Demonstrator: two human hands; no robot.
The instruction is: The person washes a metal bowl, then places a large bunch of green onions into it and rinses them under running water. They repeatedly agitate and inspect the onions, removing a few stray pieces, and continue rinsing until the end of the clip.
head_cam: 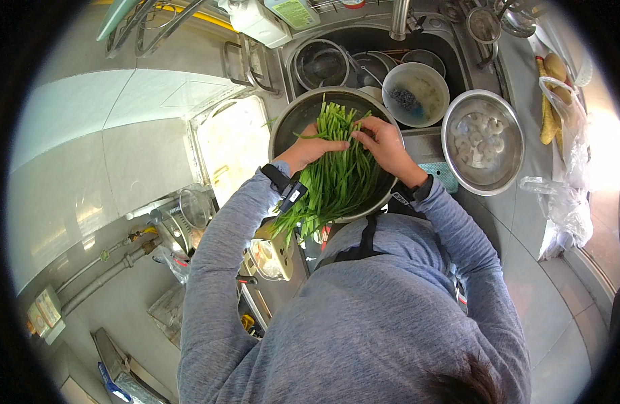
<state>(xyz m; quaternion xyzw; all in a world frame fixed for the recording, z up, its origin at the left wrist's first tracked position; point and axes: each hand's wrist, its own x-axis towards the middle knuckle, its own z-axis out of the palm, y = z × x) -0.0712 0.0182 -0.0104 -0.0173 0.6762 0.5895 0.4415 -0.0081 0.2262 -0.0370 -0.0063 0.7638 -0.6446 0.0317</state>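
Note:
A bunch of long green leafy stalks, probably garlic chives point(335, 177), lies over a large round metal basin point(285, 118), its leaf ends hanging past the near left rim. My left hand point(312, 146) grips the bunch from the left near the cut ends, thumb across the stalks. On the right side of the same end, my right hand point(383, 141) has thumb and fingertips pinched at the stalks. What lies under the bunch in the basin is mostly hidden.
Behind the basin, the sink point(360, 38) holds pots and a bowl of cloudy water point(416, 96) with a scouring pad. A steel bowl of peeled shrimp point(481, 144) stands right. A white cutting board point(234, 146) lies left; root vegetables point(547, 121) and plastic bags point(567, 202) lie far right.

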